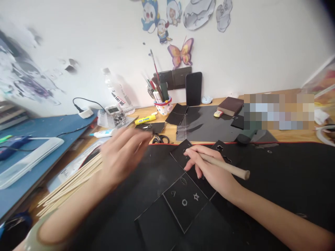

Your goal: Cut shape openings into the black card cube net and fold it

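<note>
White wall rose behind a wooden desk; leftward, a blue tabletop ran out of sight. Wooden sticks lay next, partly hidden by the left forearm. From where I stood, the left hand was a blur, loosely curled; whether it held anything, I couldn't tell. Near the middle, a black card lay on the black mat, edges hard to follow. Just beyond, the right hand gripped a brown stick, its front end hard to make out.
</note>
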